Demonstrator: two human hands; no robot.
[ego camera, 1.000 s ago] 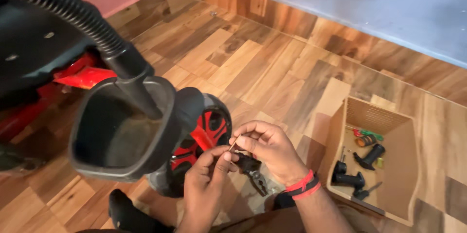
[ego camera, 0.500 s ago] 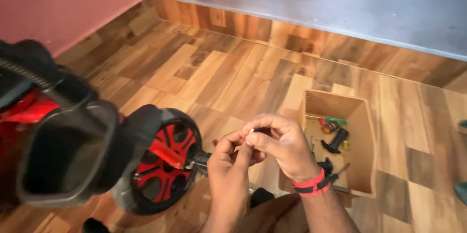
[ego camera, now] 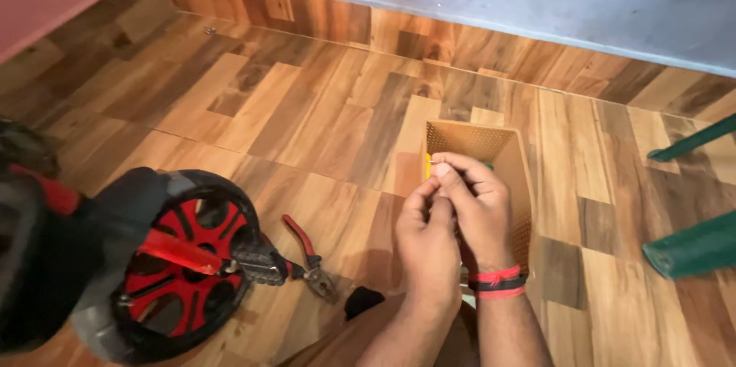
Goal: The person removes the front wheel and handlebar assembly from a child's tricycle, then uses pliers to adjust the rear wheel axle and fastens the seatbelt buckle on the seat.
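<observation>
Small metal pin (ego camera: 433,162) pinched by right hand (ego camera: 477,210) and left hand (ego camera: 425,240), over cardboard box (ego camera: 468,139), contents hidden

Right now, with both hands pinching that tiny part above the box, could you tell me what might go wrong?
The small part, pinched only at the fingertips of the left hand and right hand, could slip into the cardboard box or onto the wooden floor. The red-handled pliers lie loose beside the red-spoked wheel, likely easy to kick.

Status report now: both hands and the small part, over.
Left hand and right hand pinch small metal pin together above cardboard box. Pliers on floor, apart.
</observation>
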